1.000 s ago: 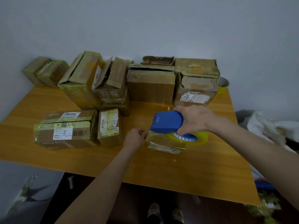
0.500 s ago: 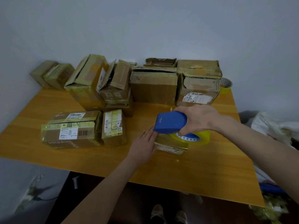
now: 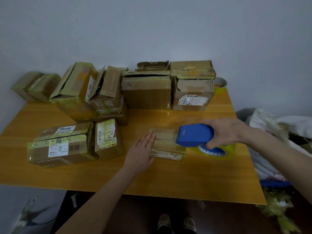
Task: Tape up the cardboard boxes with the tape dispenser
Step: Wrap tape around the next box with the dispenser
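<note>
A small flat cardboard box (image 3: 166,144) lies on the wooden table (image 3: 118,178), its top partly covered in tape. My left hand (image 3: 142,152) rests flat against the box's left side, fingers extended together. My right hand (image 3: 224,130) grips a blue tape dispenser (image 3: 194,135) that carries a yellowish tape roll (image 3: 214,152). The dispenser's front sits over the right end of the box. Two taped boxes, a large one (image 3: 60,146) and a small one (image 3: 107,138), stand to the left.
Several worn cardboard boxes (image 3: 146,92) are piled along the wall at the back of the table. A spare tape roll (image 3: 220,85) sits at the back right corner. Bags and crumpled plastic (image 3: 276,132) lie right of the table. My feet (image 3: 176,224) show below the front edge.
The dispenser has moved right across the box top, uncovering it. My left hand went from pinching the box's left corner to lying flat against its left side.
</note>
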Available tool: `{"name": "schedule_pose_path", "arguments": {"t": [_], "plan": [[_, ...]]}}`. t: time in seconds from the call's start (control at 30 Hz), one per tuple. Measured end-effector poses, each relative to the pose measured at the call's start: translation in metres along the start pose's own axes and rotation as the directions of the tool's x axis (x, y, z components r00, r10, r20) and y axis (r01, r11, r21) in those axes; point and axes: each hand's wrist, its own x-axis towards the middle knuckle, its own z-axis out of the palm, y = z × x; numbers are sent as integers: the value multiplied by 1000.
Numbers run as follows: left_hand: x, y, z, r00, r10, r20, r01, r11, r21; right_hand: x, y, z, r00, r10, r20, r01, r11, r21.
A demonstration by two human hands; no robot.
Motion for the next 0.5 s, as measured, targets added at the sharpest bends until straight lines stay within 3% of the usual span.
{"name": "schedule_pose_path", "arguments": {"t": [0.23, 0.5], "plan": [[12, 29, -14, 1000, -1, 20, -1, 995, 99, 11, 7, 21, 998, 34, 49, -36, 999, 32], [15, 38, -3, 996, 84, 27, -84, 996, -14, 18, 7, 25, 1000, 17, 0, -17, 998, 59]]}}
